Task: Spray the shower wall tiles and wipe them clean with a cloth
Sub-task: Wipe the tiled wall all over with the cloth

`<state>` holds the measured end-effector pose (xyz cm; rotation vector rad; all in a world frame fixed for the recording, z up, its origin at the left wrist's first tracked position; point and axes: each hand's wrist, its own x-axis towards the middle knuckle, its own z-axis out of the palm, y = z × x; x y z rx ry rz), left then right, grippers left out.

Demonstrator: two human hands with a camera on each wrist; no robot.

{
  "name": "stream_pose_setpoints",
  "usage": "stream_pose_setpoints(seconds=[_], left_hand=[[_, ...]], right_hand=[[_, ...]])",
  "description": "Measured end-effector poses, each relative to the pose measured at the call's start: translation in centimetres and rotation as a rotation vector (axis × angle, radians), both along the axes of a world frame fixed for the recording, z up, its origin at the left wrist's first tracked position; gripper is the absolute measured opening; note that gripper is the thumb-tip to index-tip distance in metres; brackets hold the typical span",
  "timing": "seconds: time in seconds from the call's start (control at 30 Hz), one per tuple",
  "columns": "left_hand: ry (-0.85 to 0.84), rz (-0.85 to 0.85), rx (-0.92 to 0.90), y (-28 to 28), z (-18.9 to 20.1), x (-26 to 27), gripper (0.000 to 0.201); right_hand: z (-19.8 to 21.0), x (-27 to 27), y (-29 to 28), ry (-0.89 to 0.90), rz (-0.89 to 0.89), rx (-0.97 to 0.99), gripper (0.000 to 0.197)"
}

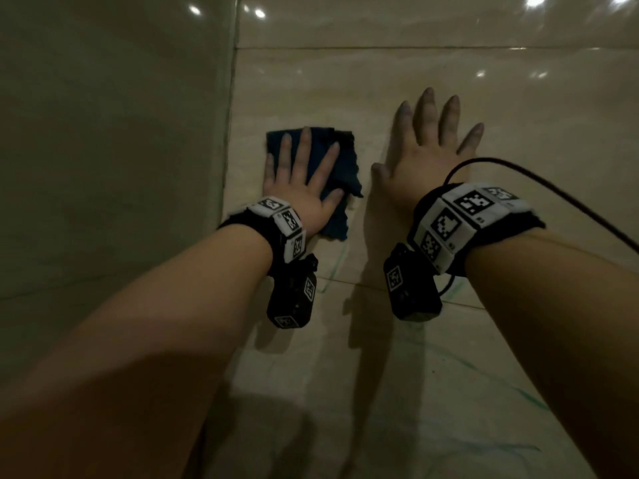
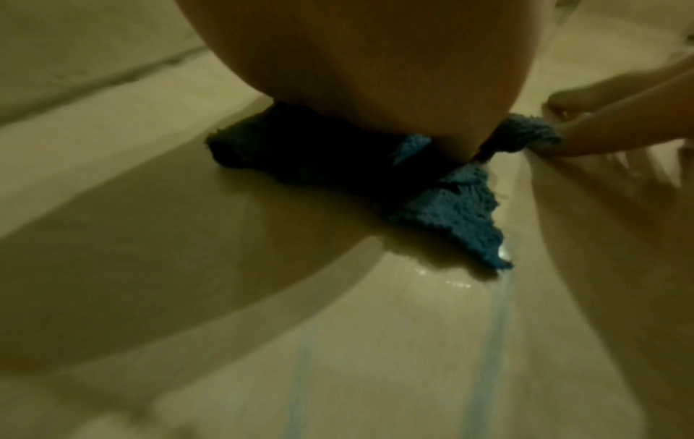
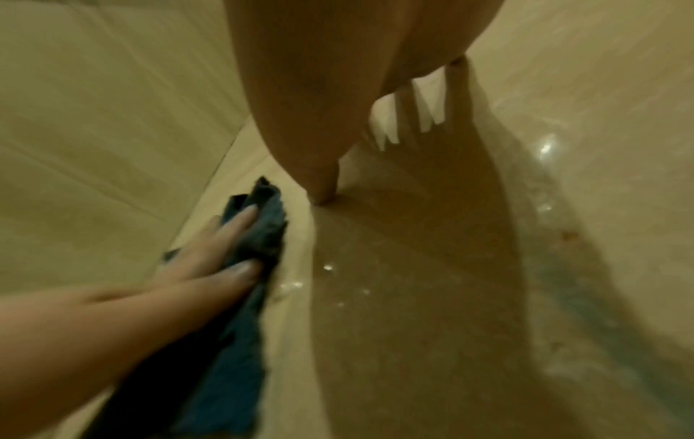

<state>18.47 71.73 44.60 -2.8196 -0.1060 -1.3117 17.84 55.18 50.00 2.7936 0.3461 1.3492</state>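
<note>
I had my left hand (image 1: 304, 188) pressed flat, fingers straight, on the dark blue terry cloth (image 1: 340, 157) against the glossy beige wall tiles (image 1: 380, 81), while my right hand (image 1: 428, 150) lay splayed, holding nothing, just beside.

Wrist bands (image 1: 463, 219): white blocks with black-and-white square markers, one band on each forearm.
Camera units (image 1: 409, 288): black boxes hanging beneath both wrists.
Cable (image 1: 560, 195): black, looping away from the right band.

Left hand (image 1: 304, 178) and right hand (image 1: 428, 146) apparently flat, fingers spread.
</note>
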Motion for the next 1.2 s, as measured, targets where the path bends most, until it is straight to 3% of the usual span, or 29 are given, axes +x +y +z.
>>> stream_pose_setpoints(seconds=[0.2, 0.57, 0.97, 1.2], left_hand=[[0.044, 0.002, -0.002, 0.4, 0.1, 0.1, 0.067], [-0.022, -0.041, 0.001, 2.8, 4.6, 0.1, 0.067], [0.063, 0.005, -0.068, 2.3, -0.8, -0.7, 0.067], [0.099, -0.011, -0.010, 3.9, -0.2, -0.6, 0.066]], right_hand=[[-1.4, 1.1, 1.0, -0.080, 0.050, -0.070, 0.068], [-1.4, 1.5, 1.3, -0.058, 0.050, -0.053, 0.067], [-2.5, 0.4, 3.5, 0.025, 0.074, -0.037, 0.061], [-2.1, 0.2, 3.4, 0.069, 0.074, -0.063, 0.061]])
